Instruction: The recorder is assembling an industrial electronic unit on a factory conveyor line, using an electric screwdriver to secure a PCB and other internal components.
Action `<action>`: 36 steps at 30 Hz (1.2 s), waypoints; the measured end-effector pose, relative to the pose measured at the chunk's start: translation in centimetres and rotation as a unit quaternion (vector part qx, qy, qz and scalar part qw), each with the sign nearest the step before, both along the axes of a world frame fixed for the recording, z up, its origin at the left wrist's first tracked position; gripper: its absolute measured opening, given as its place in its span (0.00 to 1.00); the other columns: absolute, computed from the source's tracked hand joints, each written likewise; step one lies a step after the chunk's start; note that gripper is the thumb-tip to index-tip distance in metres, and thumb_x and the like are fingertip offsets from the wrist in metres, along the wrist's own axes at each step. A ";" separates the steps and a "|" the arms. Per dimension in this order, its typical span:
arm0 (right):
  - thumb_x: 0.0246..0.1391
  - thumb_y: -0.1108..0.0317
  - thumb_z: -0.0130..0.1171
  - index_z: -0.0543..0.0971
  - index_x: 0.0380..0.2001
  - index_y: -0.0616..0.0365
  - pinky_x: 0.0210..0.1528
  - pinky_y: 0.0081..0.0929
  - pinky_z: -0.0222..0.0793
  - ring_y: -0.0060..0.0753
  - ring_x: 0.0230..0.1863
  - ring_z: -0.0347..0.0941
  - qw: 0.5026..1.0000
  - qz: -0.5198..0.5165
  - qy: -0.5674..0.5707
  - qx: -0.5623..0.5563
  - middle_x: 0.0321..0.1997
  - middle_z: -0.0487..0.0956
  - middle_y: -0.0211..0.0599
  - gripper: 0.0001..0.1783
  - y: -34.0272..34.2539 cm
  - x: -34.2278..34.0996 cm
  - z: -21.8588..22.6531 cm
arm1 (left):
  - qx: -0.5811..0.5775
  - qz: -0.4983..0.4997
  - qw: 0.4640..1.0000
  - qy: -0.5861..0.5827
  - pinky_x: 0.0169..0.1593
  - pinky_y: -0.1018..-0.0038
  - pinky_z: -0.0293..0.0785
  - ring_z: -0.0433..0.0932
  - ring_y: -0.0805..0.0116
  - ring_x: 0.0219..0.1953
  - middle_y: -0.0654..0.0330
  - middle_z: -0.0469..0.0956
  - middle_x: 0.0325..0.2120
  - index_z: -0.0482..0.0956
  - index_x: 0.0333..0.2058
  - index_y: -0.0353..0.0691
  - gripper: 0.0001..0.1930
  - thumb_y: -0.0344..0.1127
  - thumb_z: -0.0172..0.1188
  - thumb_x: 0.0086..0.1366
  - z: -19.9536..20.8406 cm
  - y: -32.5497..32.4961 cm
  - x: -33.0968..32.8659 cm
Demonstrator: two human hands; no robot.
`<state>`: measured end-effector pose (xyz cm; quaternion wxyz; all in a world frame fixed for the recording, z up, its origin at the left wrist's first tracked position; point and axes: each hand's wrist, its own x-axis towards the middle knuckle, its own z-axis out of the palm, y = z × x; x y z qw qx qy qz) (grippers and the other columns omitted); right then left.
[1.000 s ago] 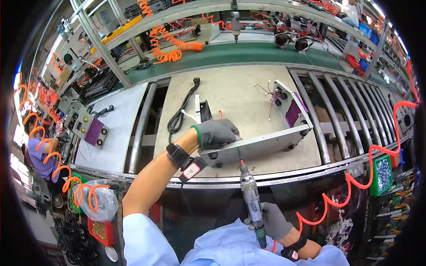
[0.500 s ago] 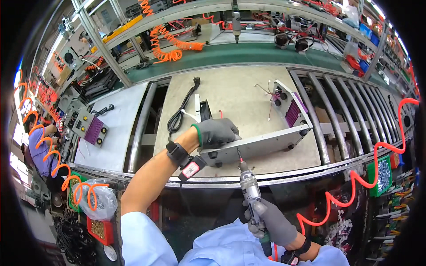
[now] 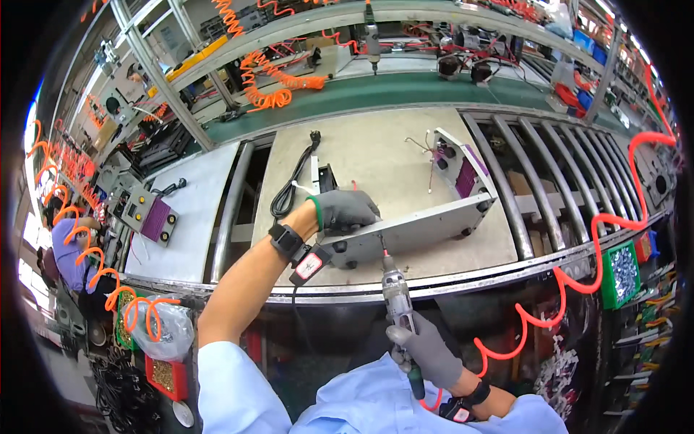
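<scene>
My left hand (image 3: 348,210), in a grey glove, is closed at the top edge of a long grey metal panel (image 3: 426,223); the fingertips are partly hidden. The panel stands on its long side with black feet and joins an end plate with a purple grille (image 3: 465,179). In my gloved right hand (image 3: 431,354) is an air screwdriver (image 3: 397,295). Its bit points away from me and meets the panel's near face, close to my left fingertips; whether it sits on a screw is too small to tell. Behind the panel lies a black power cord (image 3: 286,194).
A pale board (image 3: 376,134) carries the panel between metal rollers (image 3: 536,181). A red coiled hose (image 3: 520,322) hangs at right, near a green bin of screws (image 3: 622,273). At left are another unit (image 3: 148,215), a red bin (image 3: 166,376) and a co-worker (image 3: 70,253).
The whole view has shifted slightly. My right hand and the screwdriver have moved a little left and up, and the tool stands straighter. My left hand keeps its place on the panel.
</scene>
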<state>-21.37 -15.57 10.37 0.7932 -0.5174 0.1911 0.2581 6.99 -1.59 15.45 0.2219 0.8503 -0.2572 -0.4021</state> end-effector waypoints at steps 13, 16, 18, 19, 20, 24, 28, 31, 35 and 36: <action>0.52 0.65 0.65 0.70 0.49 0.59 0.18 0.20 0.67 0.18 0.19 0.70 0.976 -0.076 0.017 -0.204 0.24 0.72 0.30 0.23 -7.6 -4.2 -4.8 | -0.191 0.086 0.887 -0.411 0.36 0.60 0.76 0.80 0.51 0.33 0.53 0.78 0.30 0.82 0.36 0.43 0.05 0.34 0.64 0.62 -9.5 -2.4 -14.0; 0.52 0.65 0.65 0.70 0.49 0.59 0.17 0.21 0.67 0.18 0.19 0.70 0.976 -0.074 0.019 -0.205 0.25 0.72 0.30 0.23 -8.1 -4.4 -4.6 | -0.185 0.083 0.889 -0.410 0.37 0.57 0.76 0.80 0.50 0.34 0.53 0.78 0.31 0.81 0.36 0.43 0.05 0.35 0.63 0.62 -13.8 -3.5 -13.9; 0.53 0.65 0.65 0.71 0.49 0.60 0.17 0.21 0.67 0.18 0.19 0.70 0.978 -0.075 0.023 -0.195 0.25 0.72 0.30 0.22 -8.2 -4.7 -4.6 | -0.142 0.093 0.892 -0.419 0.37 0.56 0.75 0.79 0.49 0.35 0.53 0.78 0.31 0.81 0.36 0.43 0.06 0.35 0.62 0.62 -15.1 -4.1 -14.0; 0.53 0.65 0.64 0.71 0.49 0.59 0.17 0.22 0.67 0.19 0.19 0.69 0.977 -0.075 0.020 -0.199 0.25 0.72 0.30 0.22 -8.0 -4.8 -4.8 | -0.142 0.090 0.893 -0.417 0.37 0.56 0.75 0.79 0.49 0.35 0.53 0.78 0.31 0.81 0.36 0.43 0.06 0.35 0.62 0.62 -15.5 -4.3 -14.0; 0.53 0.66 0.64 0.71 0.49 0.59 0.18 0.22 0.67 0.19 0.19 0.69 0.976 -0.074 0.016 -0.203 0.25 0.72 0.30 0.22 -8.0 -4.9 -5.0 | -0.132 0.090 0.879 -0.450 0.36 0.56 0.76 0.79 0.49 0.34 0.54 0.78 0.30 0.80 0.34 0.43 0.04 0.35 0.62 0.61 -15.8 -4.5 -14.1; 0.51 0.62 0.68 0.72 0.47 0.59 0.21 0.24 0.69 0.19 0.21 0.71 0.979 -0.072 0.017 -0.188 0.28 0.74 0.31 0.23 -8.1 -5.3 -5.8 | -0.174 0.101 0.842 -0.501 0.35 0.57 0.76 0.79 0.55 0.30 0.53 0.76 0.27 0.77 0.32 0.42 0.05 0.36 0.60 0.63 -16.4 -4.8 -13.7; 0.49 0.61 0.70 0.74 0.46 0.60 0.24 0.26 0.71 0.21 0.23 0.73 0.977 -0.039 -0.004 -0.211 0.29 0.77 0.32 0.24 -7.8 -5.7 -6.0 | -0.312 0.228 0.877 -0.286 0.28 0.66 0.73 0.75 0.66 0.25 0.56 0.74 0.23 0.75 0.33 0.40 0.08 0.38 0.57 0.69 -13.2 -4.7 -14.3; 0.48 0.60 0.71 0.74 0.46 0.60 0.30 0.27 0.74 0.23 0.29 0.77 0.973 -0.007 -0.018 -0.231 0.32 0.81 0.35 0.26 -7.2 -5.6 -5.6 | -0.324 0.394 0.850 0.129 0.23 0.77 0.66 0.68 0.77 0.21 0.62 0.71 0.20 0.73 0.33 0.39 0.12 0.40 0.53 0.73 -11.6 -4.3 -15.0; 0.46 0.59 0.73 0.75 0.48 0.60 0.41 0.29 0.76 0.26 0.37 0.79 0.971 0.019 -0.040 -0.233 0.38 0.84 0.37 0.28 -6.5 -5.8 -6.2 | -0.361 0.401 0.810 0.228 0.21 0.82 0.60 0.65 0.80 0.18 0.65 0.70 0.20 0.73 0.32 0.39 0.14 0.42 0.52 0.74 -12.3 -3.5 -15.8; 0.46 0.59 0.73 0.75 0.48 0.60 0.41 0.29 0.76 0.26 0.37 0.79 0.972 0.021 -0.039 -0.232 0.38 0.84 0.37 0.28 -6.4 -5.7 -6.1 | -0.359 0.423 0.803 0.216 0.21 0.82 0.60 0.64 0.79 0.17 0.65 0.70 0.20 0.73 0.32 0.39 0.14 0.42 0.52 0.74 -12.1 -3.3 -16.1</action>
